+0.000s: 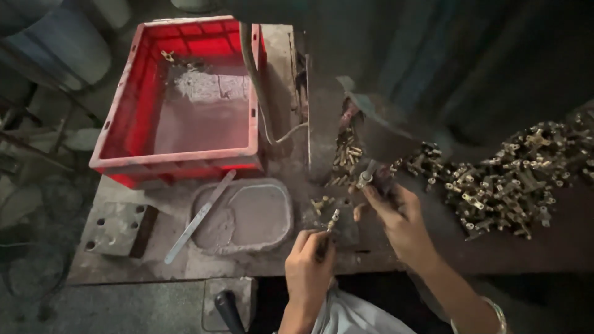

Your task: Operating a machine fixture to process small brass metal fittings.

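At lower centre, the left hand [307, 263] pinches a small brass fitting [333, 218] while the right hand [399, 218] grips another brass piece [364, 179] under the machine head [383, 133].

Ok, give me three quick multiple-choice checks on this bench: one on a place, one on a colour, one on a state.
1. Where does the big heap of brass fittings lie?
A. in the crate
B. on the bench's right side
C. on the floor

2. What colour is the crate?
A. blue
B. red
C. green

3. What is the left hand doing?
A. resting flat
B. pinching a small brass piece
C. gripping the flat metal bar

Answers: B, the heap spreads right of the right hand; B, its walls are red; B, the fingertips pinch the piece upright.
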